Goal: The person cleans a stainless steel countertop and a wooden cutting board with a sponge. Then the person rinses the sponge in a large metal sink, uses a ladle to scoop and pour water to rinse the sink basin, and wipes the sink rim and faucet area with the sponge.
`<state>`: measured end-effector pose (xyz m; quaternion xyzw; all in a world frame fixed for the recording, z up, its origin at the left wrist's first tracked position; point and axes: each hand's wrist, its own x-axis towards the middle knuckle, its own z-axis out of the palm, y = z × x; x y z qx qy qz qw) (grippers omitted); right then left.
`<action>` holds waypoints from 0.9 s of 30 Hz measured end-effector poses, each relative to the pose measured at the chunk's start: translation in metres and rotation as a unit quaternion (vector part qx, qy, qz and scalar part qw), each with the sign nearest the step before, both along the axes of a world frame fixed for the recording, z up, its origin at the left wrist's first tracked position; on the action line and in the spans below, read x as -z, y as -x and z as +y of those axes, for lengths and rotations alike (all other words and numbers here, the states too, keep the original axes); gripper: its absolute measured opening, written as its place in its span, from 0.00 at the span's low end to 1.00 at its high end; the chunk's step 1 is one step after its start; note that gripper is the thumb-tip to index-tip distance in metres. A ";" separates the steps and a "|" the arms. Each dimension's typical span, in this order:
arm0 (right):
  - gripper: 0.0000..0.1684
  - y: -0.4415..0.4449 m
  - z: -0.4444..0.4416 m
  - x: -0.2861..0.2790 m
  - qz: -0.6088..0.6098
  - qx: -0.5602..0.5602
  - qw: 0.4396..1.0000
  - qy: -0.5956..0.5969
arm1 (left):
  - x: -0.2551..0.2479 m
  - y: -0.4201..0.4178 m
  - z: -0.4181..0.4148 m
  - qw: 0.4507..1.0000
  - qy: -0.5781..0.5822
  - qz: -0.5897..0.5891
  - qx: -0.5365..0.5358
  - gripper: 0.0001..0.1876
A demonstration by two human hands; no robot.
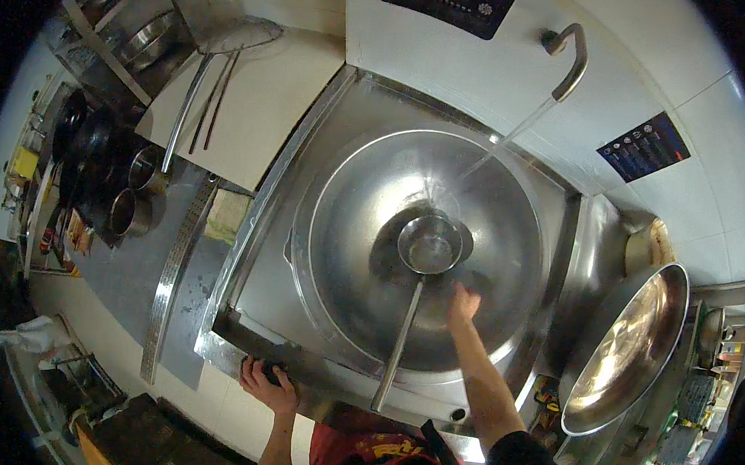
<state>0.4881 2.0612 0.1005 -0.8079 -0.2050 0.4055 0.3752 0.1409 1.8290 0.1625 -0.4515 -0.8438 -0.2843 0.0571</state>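
A large steel wok sits in the metal cooktop, with water running into it from a wall faucet. Inside lies a ladle with a deep round bowl; its long handle rests across the wok's near rim. My right hand is over the wok, just right of the ladle's handle and apart from it; its fingers are partly hidden, so its grip is unclear. At the cooktop's front edge, my left hand has its fingers around a dark knob.
To the left, a wire skimmer and chopsticks lie on a white surface, near small pots and a folded cloth. A large steel pan stands tilted at the right. A dark control panel is on the back wall.
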 end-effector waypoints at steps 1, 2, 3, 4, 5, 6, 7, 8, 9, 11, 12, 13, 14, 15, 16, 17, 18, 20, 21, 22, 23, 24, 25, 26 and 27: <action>0.36 0.008 -0.009 0.006 0.152 0.033 0.987 0.045 | -0.001 0.000 0.001 1.000 0.006 -0.005 -0.001 0.15; 0.43 0.017 -0.021 0.012 0.282 0.073 0.950 0.110 | -0.003 -0.001 0.001 1.000 0.013 -0.011 -0.003 0.15; 0.49 0.030 -0.018 0.017 0.421 0.071 0.894 0.135 | -0.004 -0.001 0.004 1.000 0.016 -0.012 -0.005 0.15; 0.50 0.037 -0.013 0.020 0.483 0.045 0.868 0.108 | -0.003 -0.001 0.004 1.000 0.014 -0.008 -0.002 0.15; 0.51 0.045 -0.003 0.023 0.542 0.019 0.836 0.080 | 0.001 -0.002 0.003 1.000 0.013 -0.003 0.000 0.15; 0.51 0.058 0.007 0.023 0.601 -0.008 0.798 0.057 | 0.003 0.001 0.001 1.000 0.014 0.005 -0.001 0.15; 0.51 0.061 0.017 0.031 0.583 0.046 0.810 0.037 | 0.002 0.001 0.002 1.000 0.015 0.000 -0.002 0.15; 0.51 0.064 0.028 0.040 0.564 0.100 0.820 0.017 | -0.001 0.000 0.003 1.000 0.015 -0.005 -0.004 0.15; 0.51 0.066 0.041 0.048 0.543 0.152 0.826 -0.002 | -0.002 0.000 0.006 1.000 0.015 -0.010 -0.007 0.14; 0.38 0.056 0.062 0.055 0.555 0.177 0.812 0.025 | -0.004 0.000 0.006 1.000 0.023 -0.009 -0.012 0.15; 0.34 0.043 0.069 0.074 0.550 0.157 0.820 0.012 | -0.005 -0.002 0.006 0.999 0.026 -0.013 -0.013 0.15; 0.30 0.033 0.076 0.088 0.547 0.134 0.827 0.000 | -0.006 -0.001 0.007 1.000 0.027 0.001 -0.008 0.14; 0.27 0.019 0.081 0.094 0.581 0.076 0.810 -0.004 | -0.008 -0.001 0.007 0.999 0.029 0.014 -0.003 0.14; 0.25 0.003 0.085 0.089 0.610 0.020 0.792 -0.010 | -0.007 -0.003 0.007 0.999 0.032 0.025 0.005 0.14; 0.22 -0.006 0.088 0.086 0.636 -0.036 0.770 -0.016 | -0.006 -0.003 0.008 1.000 0.024 0.016 0.004 0.14; 0.21 -0.006 0.097 0.087 0.576 -0.018 0.817 -0.008 | -0.004 -0.002 0.009 1.000 0.015 0.007 0.004 0.15; 0.20 0.008 0.110 0.066 0.513 -0.001 0.858 0.009 | -0.002 -0.001 0.005 1.000 0.013 -0.001 -0.001 0.15; 0.14 0.030 0.125 0.004 0.442 -0.052 0.895 -0.027 | 0.000 -0.001 -0.002 1.000 -0.002 -0.022 -0.022 0.15; 0.14 0.018 0.136 -0.004 0.412 -0.061 0.909 -0.019 | 0.002 -0.003 0.002 0.999 -0.017 -0.039 -0.021 0.15; 0.15 0.010 0.149 -0.010 0.386 -0.072 0.920 -0.011 | 0.001 -0.003 0.006 0.999 -0.011 -0.031 -0.009 0.15; 0.16 0.003 0.160 -0.015 0.359 -0.083 0.930 -0.002 | -0.002 -0.004 0.009 1.000 -0.005 -0.023 0.002 0.15; 0.16 0.008 0.170 -0.025 0.260 -0.130 0.957 0.004 | -0.005 -0.003 0.009 1.000 0.002 -0.010 0.007 0.15; 0.17 0.016 0.176 -0.041 0.157 -0.176 0.972 0.009 | -0.005 -0.003 0.008 1.000 0.001 -0.007 0.007 0.15; 0.18 0.023 0.181 -0.052 0.052 -0.218 0.974 0.015 | -0.006 -0.003 0.007 1.000 0.001 -0.004 0.007 0.15; 0.24 0.021 0.184 -0.049 -0.084 -0.221 0.970 -0.056 | -0.006 -0.004 0.010 1.000 -0.002 -0.004 0.010 0.15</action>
